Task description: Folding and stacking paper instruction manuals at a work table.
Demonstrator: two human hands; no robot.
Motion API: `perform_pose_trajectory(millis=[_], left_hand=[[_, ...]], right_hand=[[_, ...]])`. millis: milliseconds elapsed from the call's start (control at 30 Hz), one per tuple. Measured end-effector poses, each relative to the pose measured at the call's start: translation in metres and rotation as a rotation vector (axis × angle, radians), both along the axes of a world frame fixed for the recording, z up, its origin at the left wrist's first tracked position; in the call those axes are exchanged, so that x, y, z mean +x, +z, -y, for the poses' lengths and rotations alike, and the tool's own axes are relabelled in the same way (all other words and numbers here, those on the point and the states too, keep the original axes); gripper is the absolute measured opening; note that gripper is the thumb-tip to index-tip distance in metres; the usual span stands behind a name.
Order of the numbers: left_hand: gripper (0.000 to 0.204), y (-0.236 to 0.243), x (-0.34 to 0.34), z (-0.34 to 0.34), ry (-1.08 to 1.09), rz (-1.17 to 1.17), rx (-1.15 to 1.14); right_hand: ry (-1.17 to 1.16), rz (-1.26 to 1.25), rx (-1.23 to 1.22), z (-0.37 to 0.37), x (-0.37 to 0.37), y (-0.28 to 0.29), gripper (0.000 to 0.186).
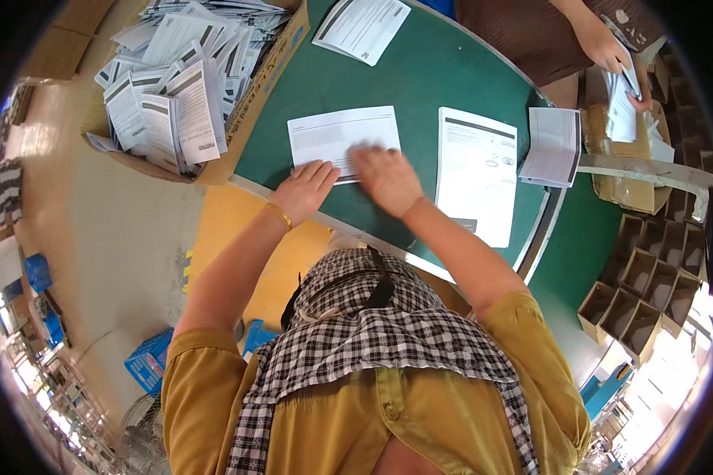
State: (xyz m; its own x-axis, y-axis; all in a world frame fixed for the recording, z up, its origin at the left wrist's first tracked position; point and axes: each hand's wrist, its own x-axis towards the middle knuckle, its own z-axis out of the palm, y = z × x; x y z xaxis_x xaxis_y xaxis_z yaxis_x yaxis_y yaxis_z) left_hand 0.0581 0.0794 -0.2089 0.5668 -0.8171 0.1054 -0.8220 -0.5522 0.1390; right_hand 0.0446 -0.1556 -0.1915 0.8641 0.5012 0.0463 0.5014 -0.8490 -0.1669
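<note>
A white printed sheet (317, 134), apparently folded, lies flat on the green tabletop (277, 158) in front of me. My left hand (309, 186) rests on its lower left edge, fingers stretched out and pressed down. Over the lower right part of the sheet is my right hand (384, 178), its fingertips smeared by motion, so their shape is unclear. Just to the right lies a stack of printed sheets (477, 190), laid flat. Beyond it, at the table's right edge, sits a folded leaflet (550, 146).
An open cardboard box (281, 75) heaped with folded leaflets (178, 87) stands left of the table. Another folded leaflet (362, 30) lies at the far edge. At the far right, a co-worker's hands (602, 47) hold papers above a carton (630, 186); cardboard compartments (638, 285) stand nearer.
</note>
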Motion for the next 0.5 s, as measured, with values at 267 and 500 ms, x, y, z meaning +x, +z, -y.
perform_pose_trajectory(millis=[267, 500], left_hand=[[0.05, 0.035, -0.009, 0.024, 0.24, -0.432, 0.185], [0.085, 0.055, -0.03, -0.02, 0.461, -0.384, -0.308]], right_hand=[[0.062, 0.013, -0.072, -0.01, 0.009, 0.01, 0.013], [0.196, 0.034, 0.351, 0.084, -0.006, 0.057, 0.031]])
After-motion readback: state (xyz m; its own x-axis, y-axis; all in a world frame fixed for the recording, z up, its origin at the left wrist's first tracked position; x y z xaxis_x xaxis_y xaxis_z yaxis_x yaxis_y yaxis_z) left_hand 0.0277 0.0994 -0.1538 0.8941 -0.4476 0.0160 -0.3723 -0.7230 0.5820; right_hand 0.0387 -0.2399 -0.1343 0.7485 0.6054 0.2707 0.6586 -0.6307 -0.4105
